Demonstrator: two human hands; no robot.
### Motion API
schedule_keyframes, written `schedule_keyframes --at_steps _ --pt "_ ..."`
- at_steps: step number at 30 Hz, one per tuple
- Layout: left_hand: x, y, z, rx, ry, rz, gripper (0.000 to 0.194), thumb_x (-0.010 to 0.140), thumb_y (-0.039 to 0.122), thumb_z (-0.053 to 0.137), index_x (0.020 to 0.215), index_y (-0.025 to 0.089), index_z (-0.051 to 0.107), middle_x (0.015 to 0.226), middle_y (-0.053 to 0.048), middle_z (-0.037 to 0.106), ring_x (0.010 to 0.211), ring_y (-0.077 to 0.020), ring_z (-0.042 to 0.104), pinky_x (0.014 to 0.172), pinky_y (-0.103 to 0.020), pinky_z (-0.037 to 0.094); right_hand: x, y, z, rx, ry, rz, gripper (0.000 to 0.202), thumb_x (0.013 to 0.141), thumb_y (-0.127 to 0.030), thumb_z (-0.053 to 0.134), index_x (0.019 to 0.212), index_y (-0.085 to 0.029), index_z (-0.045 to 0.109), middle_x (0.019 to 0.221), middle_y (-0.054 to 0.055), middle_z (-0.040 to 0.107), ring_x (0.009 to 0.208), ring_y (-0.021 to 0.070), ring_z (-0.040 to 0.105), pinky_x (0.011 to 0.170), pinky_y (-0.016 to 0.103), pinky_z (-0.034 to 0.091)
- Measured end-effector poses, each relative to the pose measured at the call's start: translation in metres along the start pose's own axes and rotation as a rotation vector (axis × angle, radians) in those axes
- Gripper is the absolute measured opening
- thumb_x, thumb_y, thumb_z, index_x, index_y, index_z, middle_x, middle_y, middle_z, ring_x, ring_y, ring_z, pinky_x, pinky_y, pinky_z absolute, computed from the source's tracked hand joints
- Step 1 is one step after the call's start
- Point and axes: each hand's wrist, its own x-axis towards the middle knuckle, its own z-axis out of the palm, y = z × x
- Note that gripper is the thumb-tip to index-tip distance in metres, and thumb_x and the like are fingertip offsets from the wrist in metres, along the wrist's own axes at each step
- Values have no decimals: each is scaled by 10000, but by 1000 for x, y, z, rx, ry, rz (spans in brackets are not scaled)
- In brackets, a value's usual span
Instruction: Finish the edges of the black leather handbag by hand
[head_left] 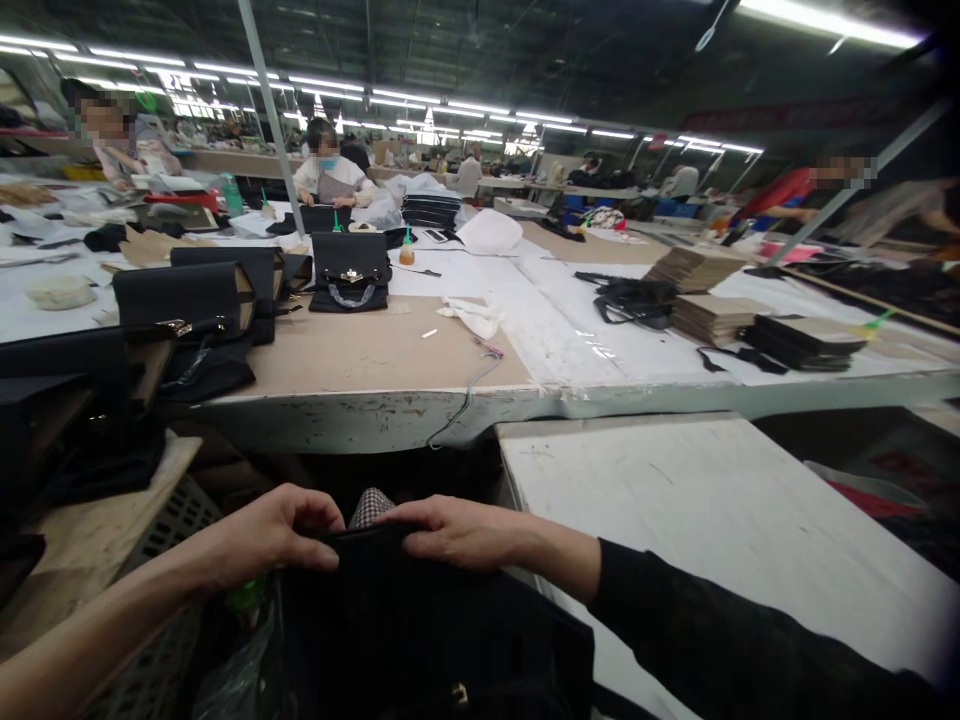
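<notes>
Gripping black bag [420,630] (fingers [319,545] curled)

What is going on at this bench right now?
A person holds a black bag in their lap with both hands: the left hand and the right hand each pinch its top edge. Ahead, finished black handbags stand on the long worktable, with stacked brown panels to the right. Other people sit working farther back.

Bag [420,640] under both hands [277,535]: black, small gold fitting. Cloth [371,507] between the hands: black-and-white check. Counter [720,500] right of the hands: white. Handbag [350,270] beyond them: black, gold clasp. Card stacks [712,318] far right: tan.
</notes>
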Motion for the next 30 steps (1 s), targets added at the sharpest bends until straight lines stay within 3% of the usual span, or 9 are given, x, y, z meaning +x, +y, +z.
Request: schedule_keyframes --at_steps 3,12,20,30 --pt "-1 -4 3 -10 34 -17 226 719 288 802 889 163 720 787 20 718 733 -169 622 679 -248 432 8 11 1 36 -5 -9 395 906 -224 583 1295 -228 651 1031 19 677 837 141 591 688 226 436" --pt "0 -1 12 9 149 -59 226 711 320 799 820 160 684 725 27 694 662 -155 589 625 -243 404 43 13 4 -146 44 -19 297 857 -438 708 1016 -191 746 792 -20 622 741 137 538 626 220 374" --pt "1 -1 13 49 175 -72 271 690 416 789 803 188 694 732 23 690 703 -190 610 643 -258 448 44 9 8 -78 79 -31 213 899 -341 659 872 -149 749 691 -30 533 660 110 461 605 222 347" --pt "6 -1 14 147 159 -14 291 790 449 683 892 187 760 774 14 671 761 -196 572 700 -265 427 46 9 8 -100 59 -6 278 915 -394 592 790 -159 674 636 -44 443 603 101 417 550 241 295"
